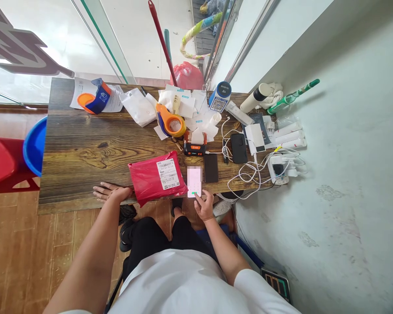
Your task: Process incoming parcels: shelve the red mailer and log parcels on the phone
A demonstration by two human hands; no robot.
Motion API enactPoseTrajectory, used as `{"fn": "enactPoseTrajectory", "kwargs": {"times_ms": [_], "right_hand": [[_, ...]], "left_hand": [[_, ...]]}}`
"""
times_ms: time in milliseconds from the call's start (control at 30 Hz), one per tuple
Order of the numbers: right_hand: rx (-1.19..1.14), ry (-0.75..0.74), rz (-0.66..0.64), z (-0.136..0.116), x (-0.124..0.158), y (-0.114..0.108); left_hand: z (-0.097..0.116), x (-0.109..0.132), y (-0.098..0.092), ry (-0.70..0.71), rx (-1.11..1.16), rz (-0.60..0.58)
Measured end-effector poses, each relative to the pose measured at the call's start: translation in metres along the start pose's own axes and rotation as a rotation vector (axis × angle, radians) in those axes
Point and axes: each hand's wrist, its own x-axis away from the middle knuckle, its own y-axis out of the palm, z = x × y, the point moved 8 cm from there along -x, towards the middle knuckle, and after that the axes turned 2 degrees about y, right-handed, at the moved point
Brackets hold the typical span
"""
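Note:
My left hand (113, 192) lies flat at the table's front edge, fingers spread, just left of a red plastic mailing parcel (146, 176). A white label (169, 173) with barcode and print covers the parcel's right part. Beside the parcel lies a smartphone (194, 181) with a lit, pale pink screen and a small green button low on it. My right hand (204, 206) is at the phone's lower edge, a finger reaching onto the screen near the green button and the other fingers loosely apart. A second, dark phone (211, 168) lies right of the lit one.
Behind the phones stand a small black-orange label printer (195, 144) and an orange tape dispenser (170, 122) among papers. White cables (249, 172) run to a power strip (278, 169) by the wall. A thermos (255, 98) and a QR-code speaker (220, 97) stand farther back. A blue bucket (35, 146) is at left.

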Motion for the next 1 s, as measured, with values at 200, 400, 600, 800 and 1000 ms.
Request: {"fn": "enactPoseTrajectory", "kwargs": {"times_ms": [200, 400, 600, 800, 1000], "right_hand": [[-0.012, 0.047, -0.003, 0.0, 0.001, 0.003], [-0.002, 0.055, -0.02, 0.007, 0.004, 0.008], [0.016, 0.045, -0.027, 0.01, 0.006, 0.011], [0.031, 0.044, -0.022, 0.009, 0.007, 0.012], [0.035, 0.046, -0.019, 0.008, 0.006, 0.012]], "left_hand": [[-0.002, 0.001, -0.003, 0.013, -0.016, 0.15], [-0.003, 0.001, -0.003, 0.032, -0.027, 0.173], [-0.003, 0.0, -0.003, 0.012, -0.036, 0.163], [-0.003, 0.0, -0.002, 0.0, -0.036, 0.158], [-0.004, 0.0, -0.001, 0.009, -0.037, 0.139]]}}
